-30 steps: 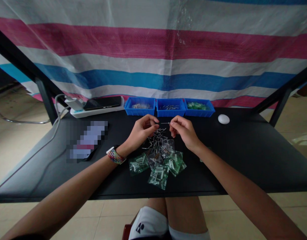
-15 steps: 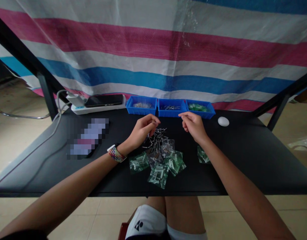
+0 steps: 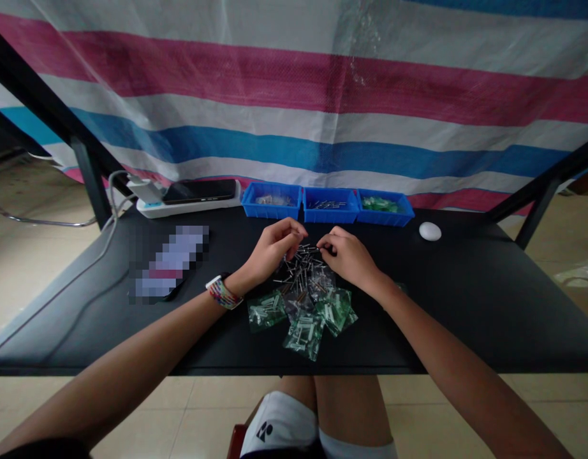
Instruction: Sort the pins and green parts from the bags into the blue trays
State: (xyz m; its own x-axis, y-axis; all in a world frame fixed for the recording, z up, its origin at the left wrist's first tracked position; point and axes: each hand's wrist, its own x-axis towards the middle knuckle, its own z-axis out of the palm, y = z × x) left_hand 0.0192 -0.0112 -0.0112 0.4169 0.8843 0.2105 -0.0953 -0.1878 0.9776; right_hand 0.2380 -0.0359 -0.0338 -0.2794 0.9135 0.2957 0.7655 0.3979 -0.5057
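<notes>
A loose pile of thin metal pins (image 3: 301,271) lies on the black table between my hands. My left hand (image 3: 277,247) is curled at the pile's upper left, thumb against the fingers; whatever it holds is hidden. At the pile's upper right, my right hand (image 3: 346,256) pinches the end of a metal pin with thumb and forefinger. Below the pile are a clear packet (image 3: 321,280) and several green packets (image 3: 304,335) with pale pieces inside. My right forearm mostly covers another green packet (image 3: 401,287).
Behind my hands stand three blue bins: one with clear packets (image 3: 272,212), one with metal pins (image 3: 330,217), one with green packets (image 3: 384,218). A white rounded object (image 3: 430,231) sits right. At left are a power strip (image 3: 191,207), a dark phone (image 3: 201,190) and a blurred-out phone (image 3: 172,264).
My right hand has moved left and down from in front of the bins to the pile, its fingers now pinched. My left hand has stayed in place.
</notes>
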